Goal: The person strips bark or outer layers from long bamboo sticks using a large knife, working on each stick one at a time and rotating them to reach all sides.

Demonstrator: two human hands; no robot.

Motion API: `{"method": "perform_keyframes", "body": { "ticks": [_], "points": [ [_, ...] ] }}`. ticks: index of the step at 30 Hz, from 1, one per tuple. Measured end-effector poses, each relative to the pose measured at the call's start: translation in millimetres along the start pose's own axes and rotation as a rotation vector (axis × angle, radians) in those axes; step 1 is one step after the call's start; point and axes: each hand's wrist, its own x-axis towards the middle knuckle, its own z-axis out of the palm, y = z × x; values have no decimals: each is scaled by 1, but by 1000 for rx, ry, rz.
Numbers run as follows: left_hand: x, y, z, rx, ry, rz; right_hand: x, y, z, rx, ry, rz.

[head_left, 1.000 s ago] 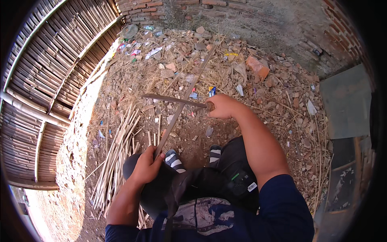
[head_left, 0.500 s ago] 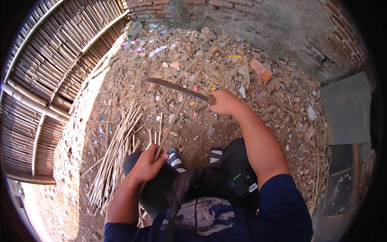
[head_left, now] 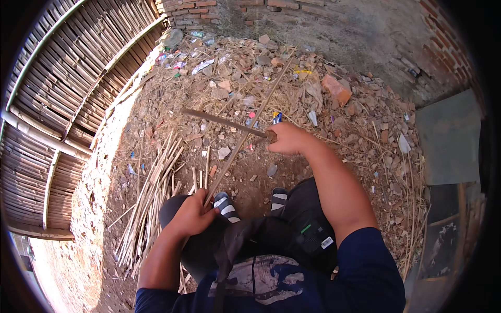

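Observation:
My left hand (head_left: 194,213), resting by my left knee, is closed round the near end of a long thin bamboo strip (head_left: 228,166). The strip slants away from me to the upper right, over the rubble. My right hand (head_left: 288,139) grips the handle of a machete (head_left: 222,120), whose dark blade points left and crosses the strip about midway. Whether the edge bites into the strip or only lies on it, I cannot tell. A pile of cut bamboo strips (head_left: 151,201) lies on the ground left of my left knee.
Broken bricks, dry straw and litter cover the ground ahead, with a large orange brick piece (head_left: 336,89) at right. A bamboo slat wall (head_left: 68,83) stands on the left, a brick wall (head_left: 344,31) at the back. A grey panel (head_left: 450,140) leans at far right.
The machete and my right hand have shifted slightly left and down, and the blade has turned more edge-on. The strip's far end has swung a little to the right.

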Motion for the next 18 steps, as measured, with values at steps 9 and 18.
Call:
{"method": "perform_keyframes", "body": {
  "ticks": [9,18],
  "points": [
    [-3,2,-4,41,-42,47,17,43,-17,306,170,217],
    [-6,-6,-5,-105,-94,51,4,3,-9,74,-73,19]
  ]
}}
